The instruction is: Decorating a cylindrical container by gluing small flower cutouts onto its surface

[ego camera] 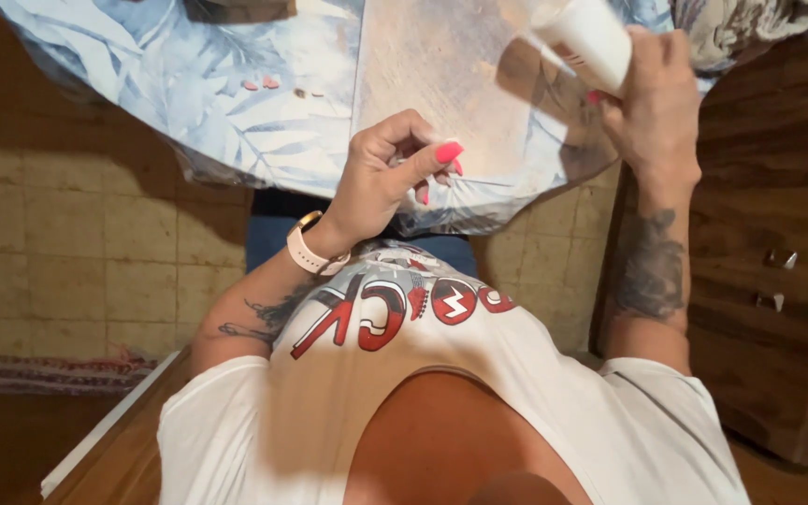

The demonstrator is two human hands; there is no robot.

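Note:
My right hand [658, 103] is closed around a white tube-shaped container [589, 37], held tilted above the table at the upper right. My left hand [387, 178] hovers at the near edge of the table with its fingers curled in and thumb pressed to the fingertips; I cannot see anything between them. It wears a pale watch [306, 248] at the wrist. Both hands have pink-painted nails. Beneath them lies a round table [236, 103] under a blue leaf-print cloth, with a worn board [432, 65] laid on top.
Several small pink bits [262, 84] lie on the cloth to the left of the board. A dark wooden cabinet [769, 234] stands at the right. The floor [95, 252] is tiled in beige, with a rug edge [39, 369] at the lower left.

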